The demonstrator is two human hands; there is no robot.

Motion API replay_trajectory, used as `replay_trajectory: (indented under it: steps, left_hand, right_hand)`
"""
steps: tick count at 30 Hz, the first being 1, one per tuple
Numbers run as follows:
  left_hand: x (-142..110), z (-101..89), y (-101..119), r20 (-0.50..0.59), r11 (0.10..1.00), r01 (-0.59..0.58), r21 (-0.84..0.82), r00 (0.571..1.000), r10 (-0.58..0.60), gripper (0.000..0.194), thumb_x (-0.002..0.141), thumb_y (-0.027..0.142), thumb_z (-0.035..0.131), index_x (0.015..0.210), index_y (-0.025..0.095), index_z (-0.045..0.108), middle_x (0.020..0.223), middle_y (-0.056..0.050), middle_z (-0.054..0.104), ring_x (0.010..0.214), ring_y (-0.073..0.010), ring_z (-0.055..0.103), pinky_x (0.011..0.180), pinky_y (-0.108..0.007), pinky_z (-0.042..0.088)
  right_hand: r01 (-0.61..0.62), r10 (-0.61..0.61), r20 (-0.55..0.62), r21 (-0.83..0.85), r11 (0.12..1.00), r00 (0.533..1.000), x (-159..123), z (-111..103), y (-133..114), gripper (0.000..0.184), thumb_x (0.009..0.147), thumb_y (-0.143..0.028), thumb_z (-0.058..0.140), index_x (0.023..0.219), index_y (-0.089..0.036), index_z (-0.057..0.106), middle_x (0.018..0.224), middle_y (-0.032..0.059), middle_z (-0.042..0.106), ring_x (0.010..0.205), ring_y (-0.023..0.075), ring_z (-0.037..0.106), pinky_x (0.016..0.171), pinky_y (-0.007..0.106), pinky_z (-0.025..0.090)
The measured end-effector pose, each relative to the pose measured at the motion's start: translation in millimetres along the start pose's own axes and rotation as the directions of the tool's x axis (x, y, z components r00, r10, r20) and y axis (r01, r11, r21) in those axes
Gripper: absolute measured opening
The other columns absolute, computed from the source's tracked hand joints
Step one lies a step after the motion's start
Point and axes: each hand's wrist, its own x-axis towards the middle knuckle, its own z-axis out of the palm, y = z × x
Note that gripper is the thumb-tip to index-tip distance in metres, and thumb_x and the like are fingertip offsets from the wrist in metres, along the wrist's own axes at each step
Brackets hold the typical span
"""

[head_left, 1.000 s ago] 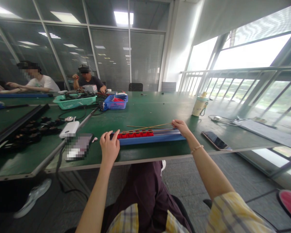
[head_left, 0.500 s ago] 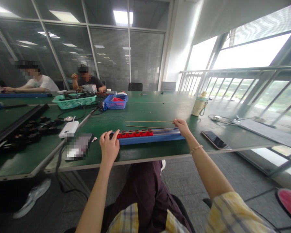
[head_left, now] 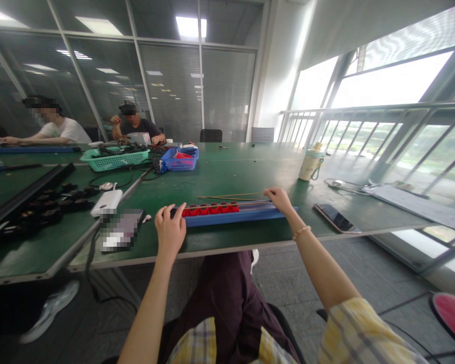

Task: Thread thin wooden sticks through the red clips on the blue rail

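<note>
one stick (head_left: pixel 246 194) pinched in right hand (head_left: pixel 280 200); left hand (head_left: pixel 171 226) on blue tray (head_left: pixel 235 218), grip unclear

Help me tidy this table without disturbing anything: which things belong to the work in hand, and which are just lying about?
In use:
blue tray, left hand at its end
red pieces in the tray
thin stick held by the right hand
probably the second stick, behind the tray

Apparently just lying about:
bottle
phone on the right
papers
white device
</note>
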Motion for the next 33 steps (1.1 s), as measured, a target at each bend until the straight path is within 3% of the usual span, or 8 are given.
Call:
replay_trajectory:
  steps: [3,6,9,12,15,19,33]
  left_hand:
    - [0.7,-0.4,0.2,0.001,1.0,-0.001,-0.001,1.0,0.001,0.045,0.092,0.021,0.041,0.131,0.025,0.063,0.13,-0.014,0.055,0.125,-0.0318,0.039,0.109,-0.052,0.036]
    - [1.0,-0.2,-0.2,0.004,1.0,0.004,-0.01,1.0,-0.004,0.045,0.091,0.021,0.042,0.131,0.026,0.063,0.129,-0.014,0.055,0.124,-0.0316,0.039,0.108,-0.052,0.036]
    - [0.8,-0.1,-0.4,0.003,1.0,0.006,-0.017,1.0,-0.006,0.045,0.091,0.021,0.043,0.131,0.026,0.063,0.129,-0.013,0.055,0.125,-0.0313,0.039,0.109,-0.051,0.036]
    - [0.6,-0.5,-0.3,0.0,1.0,0.006,-0.02,1.0,-0.006,0.045,0.09,0.02,0.043,0.13,0.026,0.063,0.129,-0.013,0.055,0.125,-0.0313,0.039,0.109,-0.051,0.036]
    - [0.4,-0.8,-0.3,0.002,1.0,0.007,-0.025,1.0,-0.007,0.045,0.09,0.02,0.044,0.13,0.026,0.064,0.129,-0.013,0.055,0.125,-0.0315,0.039,0.109,-0.051,0.036]
    - [0.1,-0.5,-0.6,0.004,1.0,0.005,-0.025,1.0,-0.005,0.045,0.09,0.02,0.044,0.131,0.026,0.063,0.129,-0.013,0.055,0.126,-0.0316,0.039,0.11,-0.051,0.035]
    - [-0.7,1.5,-1.7,-0.011,1.0,-0.008,-0.001,1.0,0.008,0.045,0.09,0.02,0.044,0.131,0.026,0.063,0.129,-0.013,0.055,0.125,-0.0313,0.039,0.109,-0.05,0.036]
  right_hand:
    - [-0.005,0.006,0.007,-0.025,1.0,1.0,0.5,2.7,-1.4,0.038,0.084,-0.048,0.049,0.076,-0.018,0.072,0.07,0.0076,0.068,0.069,0.0214,0.057,0.069,0.033,0.04]
    - [-0.012,0.012,0.02,-0.003,1.0,1.0,0.1,5.3,-0.5,0.026,0.08,-0.039,0.057,0.089,-0.019,0.07,0.074,0.0054,0.069,0.071,0.0205,0.059,0.071,0.031,0.042]
    - [-0.007,0.007,0.048,-0.007,1.0,0.999,0.0,6.7,0.9,0.03,0.076,-0.03,0.058,0.102,-0.021,0.068,0.073,0.0018,0.068,0.068,0.018,0.058,0.068,0.028,0.043]
    - [-0.016,0.028,0.116,-0.104,0.994,0.993,0.6,7.2,0.5,0.027,0.075,-0.024,0.051,0.092,-0.021,0.072,0.07,0.0018,0.068,0.064,0.0163,0.056,0.063,0.026,0.04]
    - [-0.048,0.088,0.153,-0.247,0.968,0.984,0.9,7.8,-2.0,0.027,0.077,-0.025,0.05,0.081,-0.022,0.077,0.071,0.0052,0.07,0.067,0.0183,0.059,0.062,0.027,0.038]
    - [-0.073,0.138,0.158,-0.357,0.931,0.978,-0.1,9.5,-6.2,0.031,0.081,-0.027,0.05,0.085,-0.023,0.081,0.079,0.0102,0.074,0.08,0.0238,0.065,0.07,0.029,0.042]
    - [-0.061,0.15,0.195,-0.401,0.914,0.969,-1.2,8.9,-11.5,0.027,0.086,-0.028,0.056,0.09,-0.022,0.082,0.092,0.0157,0.075,0.098,0.0304,0.065,0.088,0.035,0.046]
